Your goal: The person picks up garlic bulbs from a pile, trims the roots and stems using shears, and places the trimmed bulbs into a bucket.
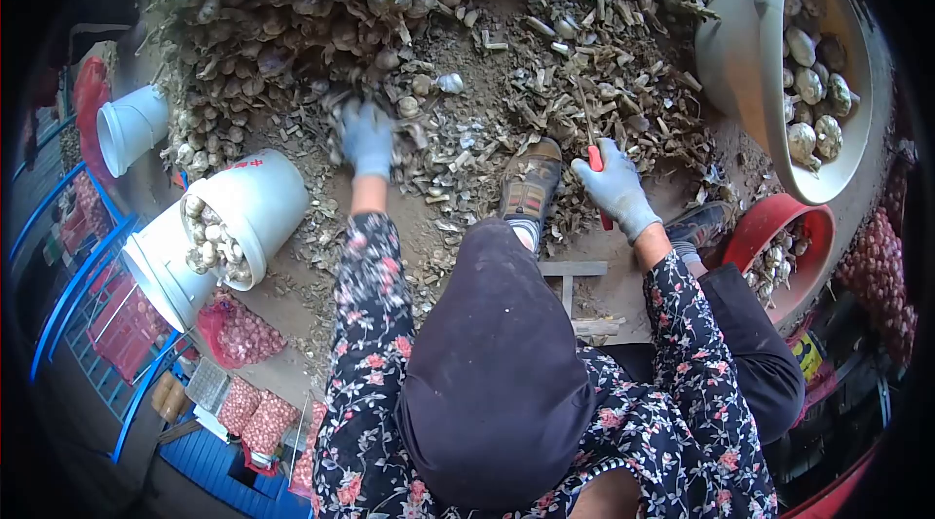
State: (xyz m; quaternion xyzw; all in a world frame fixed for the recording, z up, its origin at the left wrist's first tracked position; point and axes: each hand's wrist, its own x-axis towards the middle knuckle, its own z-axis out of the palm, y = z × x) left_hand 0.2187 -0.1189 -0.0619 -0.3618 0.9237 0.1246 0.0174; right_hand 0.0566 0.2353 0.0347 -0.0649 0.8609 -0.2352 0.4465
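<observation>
My left hand (368,137), in a grey-blue glove, reaches out to the near edge of a big pile of garlic plants (292,13) with dry stalks. Its fingers curl down over a clump of garlic there. My right hand (616,190), gloved the same, grips red-handled shears (592,157) whose blades point away over a litter of cut stalks (584,81). My foot in a worn shoe (531,183) rests between the two hands. Floral sleeves cover both arms.
Two white buckets lie tipped at the left, one (255,212) holding trimmed garlic bulbs, and a third (131,128) lies farther back. A beige tub (740,52) with garlic stands at the top right, above a red basin (769,227). Red mesh bags of garlic (239,334) and blue frames lie at the lower left.
</observation>
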